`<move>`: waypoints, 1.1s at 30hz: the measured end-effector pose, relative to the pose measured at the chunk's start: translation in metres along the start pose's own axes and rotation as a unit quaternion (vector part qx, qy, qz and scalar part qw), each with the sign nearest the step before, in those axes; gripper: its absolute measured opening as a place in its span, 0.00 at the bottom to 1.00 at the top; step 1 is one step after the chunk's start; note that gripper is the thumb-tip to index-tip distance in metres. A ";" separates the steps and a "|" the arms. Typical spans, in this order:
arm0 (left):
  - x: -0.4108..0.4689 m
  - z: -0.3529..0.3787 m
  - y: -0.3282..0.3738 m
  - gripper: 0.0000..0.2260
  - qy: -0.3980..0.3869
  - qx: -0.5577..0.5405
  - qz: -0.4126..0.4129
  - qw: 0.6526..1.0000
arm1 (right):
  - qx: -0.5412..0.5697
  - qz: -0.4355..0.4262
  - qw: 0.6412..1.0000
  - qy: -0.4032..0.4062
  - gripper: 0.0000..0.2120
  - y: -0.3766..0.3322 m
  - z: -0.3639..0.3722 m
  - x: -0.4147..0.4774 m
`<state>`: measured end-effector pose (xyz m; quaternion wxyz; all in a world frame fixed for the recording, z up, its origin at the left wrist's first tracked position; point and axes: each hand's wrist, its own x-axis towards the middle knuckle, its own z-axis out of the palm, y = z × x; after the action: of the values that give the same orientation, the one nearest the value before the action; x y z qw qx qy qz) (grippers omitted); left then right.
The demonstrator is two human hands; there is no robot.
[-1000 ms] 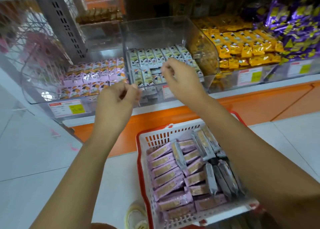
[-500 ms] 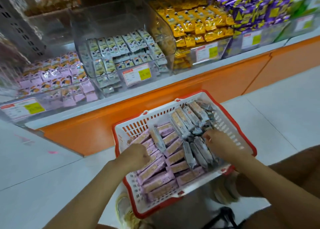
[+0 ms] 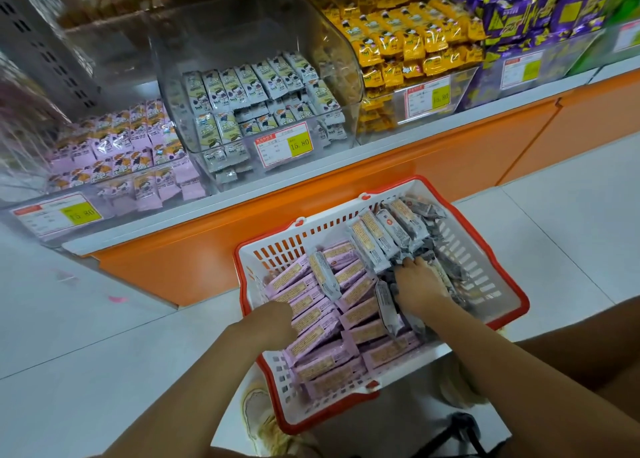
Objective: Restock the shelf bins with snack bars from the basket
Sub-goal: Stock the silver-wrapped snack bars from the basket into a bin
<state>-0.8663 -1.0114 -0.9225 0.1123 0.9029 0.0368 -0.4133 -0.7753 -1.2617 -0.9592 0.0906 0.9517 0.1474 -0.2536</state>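
Digging right hand [image 3: 419,284] into grey bars [image 3: 381,239], curling round some. Resting left hand [image 3: 274,319] on pink bars [image 3: 311,340]; grip hidden, cannot tell. Judging wrappers light, slick, crushable: taking mid-length, gently.

A second ago both hands were up at the clear bin [image 3: 214,35] on the shelf. Now they are down in the basket [image 3: 277,250]. The left hand [image 3: 273,315] rests on the purple bars [image 3: 311,340]. The right hand [image 3: 419,281] has pushed its fingers [image 3: 412,265] in among the grey bars [image 3: 381,239].
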 end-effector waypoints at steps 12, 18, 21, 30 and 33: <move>-0.003 -0.005 -0.003 0.19 -0.001 -0.019 0.020 1.000 | 0.065 0.031 0.997 -0.010 0.24 -0.014 0.018 -0.007; -0.005 -0.003 -0.001 0.19 -0.005 -0.040 0.006 0.999 | 0.084 0.040 0.994 -0.056 0.14 -0.009 0.011 -0.014; -0.007 -0.005 -0.001 0.18 -0.024 -0.053 0.006 0.998 | 0.057 0.061 0.994 -0.066 0.07 -0.005 0.008 -0.022; -0.032 -0.030 0.027 0.19 0.045 -0.253 0.125 0.958 | 0.317 0.031 0.948 0.011 0.25 0.007 -0.034 -0.044; -0.047 -0.042 0.050 0.22 0.099 -0.357 0.164 0.914 | 0.435 -0.029 0.899 0.042 0.29 -0.007 -0.070 -0.057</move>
<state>-0.8581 -1.0486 -0.8523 0.4893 0.8322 0.0439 -0.2572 -0.7930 -1.2510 -0.8712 -0.3467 0.9013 0.0536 -0.2543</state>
